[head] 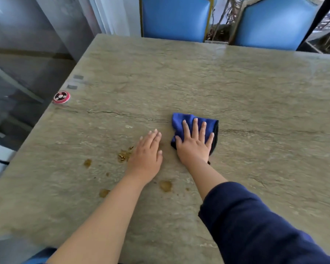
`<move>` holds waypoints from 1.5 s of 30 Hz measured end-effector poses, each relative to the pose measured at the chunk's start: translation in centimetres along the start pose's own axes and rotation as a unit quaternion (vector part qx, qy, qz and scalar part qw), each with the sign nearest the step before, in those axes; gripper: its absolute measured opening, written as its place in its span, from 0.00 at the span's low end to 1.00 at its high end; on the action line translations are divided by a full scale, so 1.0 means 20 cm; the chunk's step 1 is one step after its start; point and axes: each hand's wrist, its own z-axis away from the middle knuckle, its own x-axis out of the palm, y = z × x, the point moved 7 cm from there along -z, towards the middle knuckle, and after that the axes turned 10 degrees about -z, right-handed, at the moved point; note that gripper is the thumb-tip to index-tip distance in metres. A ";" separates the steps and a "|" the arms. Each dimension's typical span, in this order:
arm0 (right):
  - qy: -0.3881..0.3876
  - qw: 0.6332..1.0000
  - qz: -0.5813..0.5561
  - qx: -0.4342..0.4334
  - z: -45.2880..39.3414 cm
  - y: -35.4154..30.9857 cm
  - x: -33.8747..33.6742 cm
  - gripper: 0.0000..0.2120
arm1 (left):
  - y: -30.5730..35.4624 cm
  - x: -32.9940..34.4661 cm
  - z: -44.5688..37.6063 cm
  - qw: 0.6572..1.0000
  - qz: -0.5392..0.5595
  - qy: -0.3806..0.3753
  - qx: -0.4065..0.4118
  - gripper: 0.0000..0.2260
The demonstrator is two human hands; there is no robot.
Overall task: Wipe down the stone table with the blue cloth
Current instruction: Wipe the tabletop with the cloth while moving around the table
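Your right hand (193, 147) presses the blue cloth (179, 122) with fingers flat; your left hand (147, 151), fingers released, risks smearing the brown spills (124, 155) just beside it across the worktop (236, 82).

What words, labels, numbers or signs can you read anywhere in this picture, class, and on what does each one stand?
No text can be read.
Round red and black disc at the stone table's left edge: white marks on its face, too small and blurred to read.
Two grey rectangular patches beyond the disc: blurred, nothing legible.
Blue cloth under the right hand: no label visible.
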 end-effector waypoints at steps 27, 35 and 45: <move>-0.172 0.921 -0.006 -0.350 -0.29 -0.93 0.30 0.27 | -0.83 -0.03 0.07 0.933 0.176 -0.088 -0.303 0.30; -0.082 0.977 0.070 -0.186 -0.41 -1.15 0.42 0.31 | -1.01 0.00 0.41 0.909 0.030 -0.191 -0.369 0.34; -0.226 0.869 0.001 -0.440 -0.18 -1.32 0.52 0.27 | -1.08 0.01 0.54 0.926 0.030 -0.135 -0.351 0.30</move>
